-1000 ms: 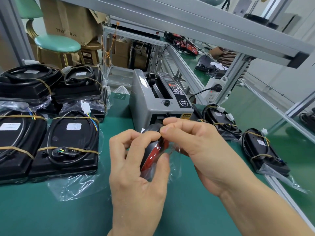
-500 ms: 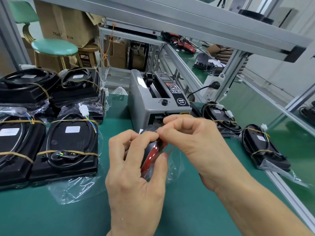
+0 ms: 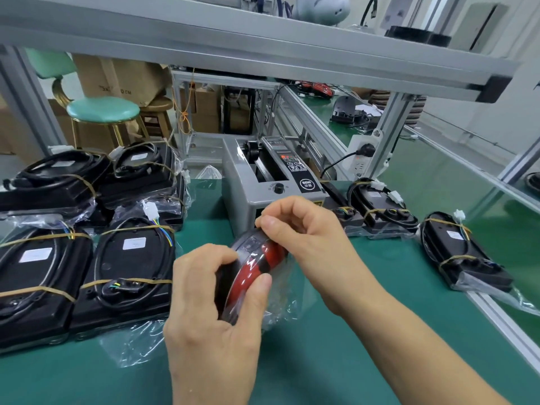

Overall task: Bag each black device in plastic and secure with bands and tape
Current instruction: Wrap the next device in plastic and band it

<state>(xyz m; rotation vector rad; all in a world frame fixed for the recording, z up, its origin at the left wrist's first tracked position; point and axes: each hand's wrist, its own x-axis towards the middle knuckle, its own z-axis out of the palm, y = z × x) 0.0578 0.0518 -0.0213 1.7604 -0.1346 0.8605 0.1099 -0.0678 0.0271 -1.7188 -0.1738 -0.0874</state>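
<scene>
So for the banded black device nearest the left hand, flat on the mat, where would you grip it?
Take the banded black device by its long side edges, coming from above. It lies flat with cable and rubber bands across the top and loose plastic trailing at its near end, so the bare sides probably offer the firmest hold.

Bare green table [image 3: 336, 361] lay open in front and to the right of the hands. Bagged black devices [image 3: 125, 273] crowded the left side; the grey tape dispenser [image 3: 263, 185] stood just behind, two more devices [image 3: 464, 252] lined the right edge, and a frame beam [image 3: 263, 45] crossed overhead.
</scene>
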